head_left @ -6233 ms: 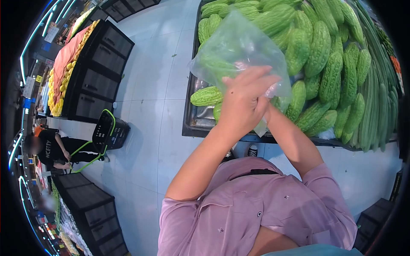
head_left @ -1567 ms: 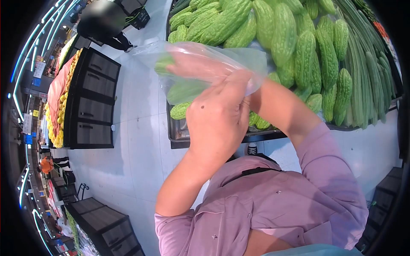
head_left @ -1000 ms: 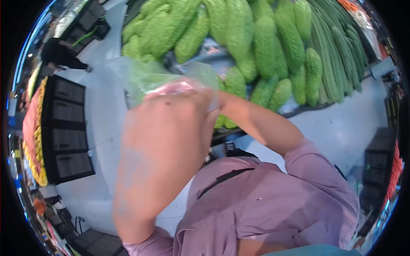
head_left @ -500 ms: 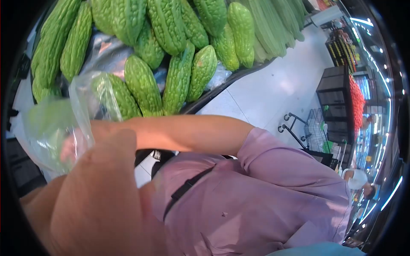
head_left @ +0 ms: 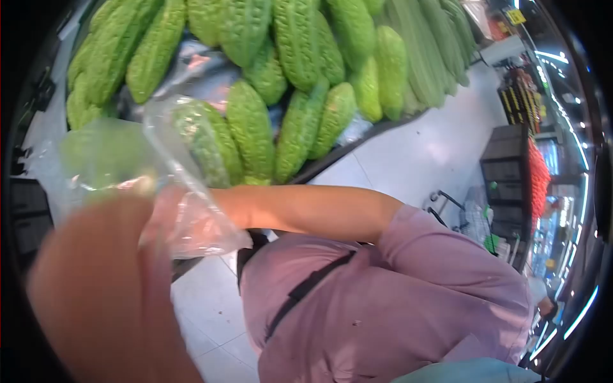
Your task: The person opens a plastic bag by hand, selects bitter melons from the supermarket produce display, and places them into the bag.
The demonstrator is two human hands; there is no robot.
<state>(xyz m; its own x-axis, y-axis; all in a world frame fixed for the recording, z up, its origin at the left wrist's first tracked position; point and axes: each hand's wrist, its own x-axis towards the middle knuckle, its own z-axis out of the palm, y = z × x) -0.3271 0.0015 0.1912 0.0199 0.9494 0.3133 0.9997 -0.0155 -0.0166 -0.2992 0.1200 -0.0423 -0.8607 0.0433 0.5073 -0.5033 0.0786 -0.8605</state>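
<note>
Right hand first, under the filmy plastic at the stand's near edge, and its fingers are too veiled for me to tell whether they grip or lie loose. Left hand, huge and blurred close to the lens, is up against the same clear, crinkled plastic bag; how its fingers are set, I can't tell. And there's the bag, at left between hands and produce, with a blurred green shape showing through it.

Across the top, what a spread! Plump, bumpy green bitter melons lie heaped and leaning on one another, with a few shorter ones pointing down toward the dark front edge. Between them shows a shiny grey-blue lining. Over on the right, long slim dull-green gourds lie side by side.

Down below it's pale floor tiles with thin joints, running off to the right past the mauve shirt sleeve. Out there stands a wire shopping cart, near a dark panelled cabinet with a red-orange heap along its far side. Another person, small and partly hidden, is at the right, and bright white strip lights streak the curved rim of the view.
</note>
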